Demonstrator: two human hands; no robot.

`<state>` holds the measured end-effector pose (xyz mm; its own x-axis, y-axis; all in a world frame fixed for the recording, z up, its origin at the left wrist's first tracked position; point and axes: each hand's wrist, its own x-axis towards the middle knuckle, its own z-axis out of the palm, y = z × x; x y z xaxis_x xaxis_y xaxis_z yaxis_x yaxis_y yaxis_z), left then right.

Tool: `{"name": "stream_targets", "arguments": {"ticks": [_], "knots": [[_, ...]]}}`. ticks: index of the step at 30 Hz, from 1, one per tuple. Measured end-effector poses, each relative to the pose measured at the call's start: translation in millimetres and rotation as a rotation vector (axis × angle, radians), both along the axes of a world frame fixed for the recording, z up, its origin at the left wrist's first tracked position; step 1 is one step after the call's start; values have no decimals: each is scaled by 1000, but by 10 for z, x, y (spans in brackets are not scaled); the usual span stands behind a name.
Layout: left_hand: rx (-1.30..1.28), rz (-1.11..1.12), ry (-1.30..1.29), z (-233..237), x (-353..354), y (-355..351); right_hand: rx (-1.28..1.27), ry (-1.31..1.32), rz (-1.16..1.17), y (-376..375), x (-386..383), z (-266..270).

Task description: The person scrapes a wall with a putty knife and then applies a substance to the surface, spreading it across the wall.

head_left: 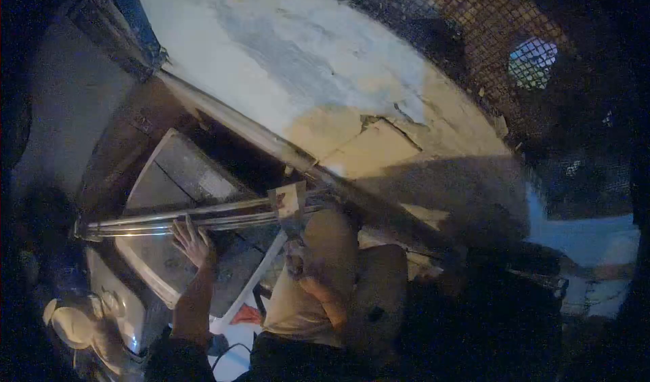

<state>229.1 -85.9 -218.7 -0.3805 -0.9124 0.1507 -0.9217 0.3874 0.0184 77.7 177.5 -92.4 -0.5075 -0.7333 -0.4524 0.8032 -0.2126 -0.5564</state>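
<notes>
The scene is dim and tilted. A long shiny metal tube [169, 221] runs from the left to the middle. My left hand [191, 243] lies flat against it with its fingers spread. At the tube's right end sits a small pale bracket [288, 200]. Just below the bracket is my right hand [301, 268], with its fingers curled. It is too dark to tell whether it holds anything. Behind that hand is a tan padded object [325, 246].
A grey panel in a white frame [177, 172] lies under the tube. A cracked plaster wall [305, 77] fills the top. Wire mesh [487, 23] is at the upper right. A white sculpted shape [74, 321] stands at the lower left. Something red [245, 315] lies near a cable.
</notes>
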Motion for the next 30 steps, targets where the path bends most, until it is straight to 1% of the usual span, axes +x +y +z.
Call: {"name": "stream_targets", "arguments": {"ticks": [3, 7, 9, 10, 12, 14, 16, 18, 20, 21, 23, 24, 26, 27, 29, 30], "knots": [[-27, -5, -28, -46, 10, -15, 21, 33, -25, -34, -30, 14], [-6, -16, -14, 39, -31, 26, 22, 30, -74, -88, -76, 72], [-8, -17, -20, 15, -30, 32, -23, -69, -106, -97, -111, 88], [-6, -17, -22, 19, -18, 16, -93, -276, -144, -108, -124, 110], [-38, -29, -10, 1, -21, 12, 180, 468, -28, -76, -128, 189], [-38, -17, -27, 9, -30, 8, 286, 761, 26, -56, -102, 204], [-1, 24, -66, 29, -54, -4, 231, 610, 11, -69, -62, 175], [-21, 6, -28, -25, -32, -18, 178, 467, -10, -49, -36, 131], [-37, -4, -15, -58, -4, -19, 336, 496, 31, -47, -42, 188], [-43, -6, -20, -61, -3, -24, 521, 595, 83, -101, -75, 312], [-49, -29, 2, -112, 34, -46, 602, 536, 75, -56, -121, 367], [-41, -22, -10, -133, 17, -70, 577, 489, 51, -26, -154, 441], [-19, -8, -48, -116, 28, -59, 482, 446, -43, 55, -297, 808], [-20, -41, 43, 17, -10, -1, 431, 454, -92, 77, -381, 1041], [-45, -47, 12, -64, 26, 5, 332, 488, -189, 80, -533, 1446], [-51, -84, 17, -64, 93, -81, 297, 527, -243, 42, -495, 1645]]}}
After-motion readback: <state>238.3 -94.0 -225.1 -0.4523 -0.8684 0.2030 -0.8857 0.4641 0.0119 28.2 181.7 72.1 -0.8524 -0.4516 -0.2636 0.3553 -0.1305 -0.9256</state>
